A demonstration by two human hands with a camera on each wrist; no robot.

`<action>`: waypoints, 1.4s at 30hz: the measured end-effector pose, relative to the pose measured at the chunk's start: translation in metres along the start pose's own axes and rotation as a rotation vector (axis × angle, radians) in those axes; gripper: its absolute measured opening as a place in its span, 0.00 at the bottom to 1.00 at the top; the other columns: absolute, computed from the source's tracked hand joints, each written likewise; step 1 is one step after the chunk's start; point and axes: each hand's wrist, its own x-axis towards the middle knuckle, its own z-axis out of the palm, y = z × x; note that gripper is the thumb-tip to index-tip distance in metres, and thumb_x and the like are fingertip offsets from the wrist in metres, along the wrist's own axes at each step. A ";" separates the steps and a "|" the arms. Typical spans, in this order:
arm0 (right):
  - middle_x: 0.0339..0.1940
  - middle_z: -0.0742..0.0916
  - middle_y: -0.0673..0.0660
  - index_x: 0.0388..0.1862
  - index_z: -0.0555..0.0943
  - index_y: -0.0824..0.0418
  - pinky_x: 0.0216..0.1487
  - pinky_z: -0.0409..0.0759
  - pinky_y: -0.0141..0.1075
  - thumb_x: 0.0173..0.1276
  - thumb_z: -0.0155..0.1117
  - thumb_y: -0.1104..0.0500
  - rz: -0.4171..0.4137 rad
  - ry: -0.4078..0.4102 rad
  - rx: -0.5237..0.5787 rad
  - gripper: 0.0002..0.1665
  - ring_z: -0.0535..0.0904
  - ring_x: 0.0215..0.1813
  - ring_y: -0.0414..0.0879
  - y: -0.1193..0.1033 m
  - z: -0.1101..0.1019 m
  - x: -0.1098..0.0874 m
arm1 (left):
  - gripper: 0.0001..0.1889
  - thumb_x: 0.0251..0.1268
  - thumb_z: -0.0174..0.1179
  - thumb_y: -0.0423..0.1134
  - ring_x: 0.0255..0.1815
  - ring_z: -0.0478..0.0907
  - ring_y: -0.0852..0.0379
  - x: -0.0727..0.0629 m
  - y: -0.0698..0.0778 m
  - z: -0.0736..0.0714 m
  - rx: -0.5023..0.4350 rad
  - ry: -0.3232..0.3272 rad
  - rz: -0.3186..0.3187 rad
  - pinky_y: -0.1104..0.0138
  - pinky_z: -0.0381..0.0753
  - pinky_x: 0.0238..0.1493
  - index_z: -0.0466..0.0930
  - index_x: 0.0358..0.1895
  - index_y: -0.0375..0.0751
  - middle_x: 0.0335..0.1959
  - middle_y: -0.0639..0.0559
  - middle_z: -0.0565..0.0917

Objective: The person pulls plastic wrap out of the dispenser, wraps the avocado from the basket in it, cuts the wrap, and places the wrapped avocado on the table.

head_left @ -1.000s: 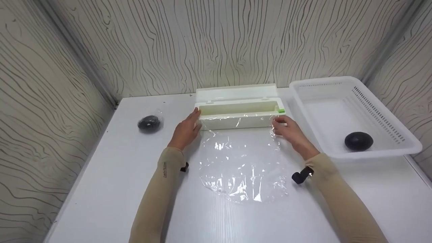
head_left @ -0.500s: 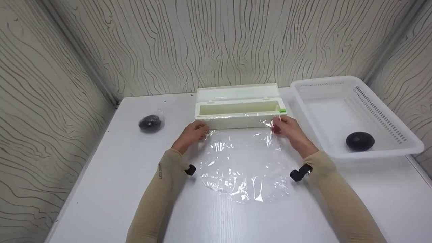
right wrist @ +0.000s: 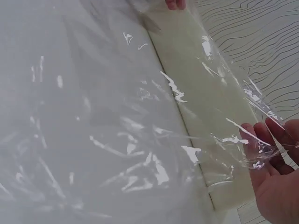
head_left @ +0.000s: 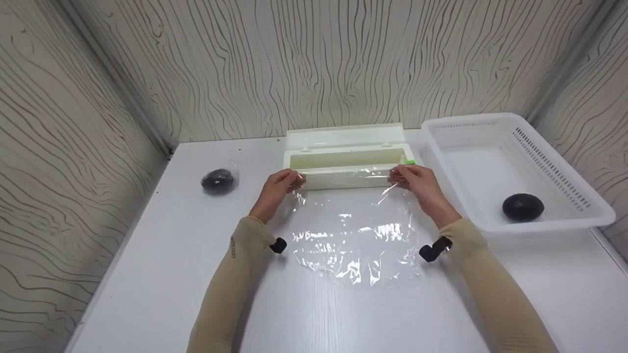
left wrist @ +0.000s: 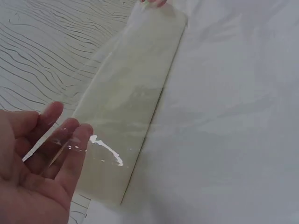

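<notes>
A white cling film dispenser box (head_left: 346,138) stands with its lid raised at the back of the table. A clear sheet of cling film (head_left: 343,235) runs from it toward me over the tabletop. At the box's left front corner, my left hand (head_left: 275,192) pinches the film's edge between thumb and fingers. My right hand (head_left: 426,191) pinches the opposite edge by the right corner, near a small green piece (head_left: 410,162) on the box. In the right wrist view the film (right wrist: 154,172) looks creased and bunched at the right fingers (right wrist: 261,135).
To the left lies a dark egg-shaped object (head_left: 218,181) in clear film. A white plastic basket (head_left: 490,226) at the right holds another dark egg-shaped object (head_left: 523,207). Wood-patterned panels (head_left: 338,63) enclose the table (head_left: 162,274) at the back and sides.
My left hand came off the box's left end and took the film's edge. Both hands have since risen slightly, lifting the film along the box front. The far end of the sheet drew slightly toward the box.
</notes>
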 end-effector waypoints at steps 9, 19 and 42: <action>0.44 0.91 0.50 0.63 0.73 0.81 0.63 0.83 0.31 0.82 0.56 0.62 -0.032 -0.002 0.236 0.23 0.89 0.51 0.38 -0.002 0.001 0.002 | 0.15 0.84 0.51 0.44 0.61 0.84 0.50 0.002 0.005 -0.002 -0.076 -0.035 0.040 0.59 0.78 0.71 0.79 0.43 0.36 0.70 0.44 0.79; 0.51 0.89 0.51 0.61 0.77 0.71 0.58 0.86 0.35 0.82 0.56 0.53 -0.038 -0.004 0.221 0.22 0.86 0.56 0.41 -0.008 0.004 0.002 | 0.16 0.85 0.49 0.47 0.62 0.84 0.53 0.007 0.010 0.000 -0.058 -0.029 0.061 0.60 0.79 0.70 0.80 0.49 0.39 0.62 0.47 0.83; 0.72 0.74 0.49 0.54 0.82 0.54 0.34 0.87 0.29 0.81 0.55 0.44 -0.084 0.044 0.180 0.18 0.91 0.45 0.39 -0.026 0.007 -0.004 | 0.22 0.84 0.47 0.54 0.40 0.90 0.55 -0.004 0.034 0.001 -0.098 -0.038 0.109 0.68 0.86 0.38 0.76 0.56 0.37 0.78 0.51 0.69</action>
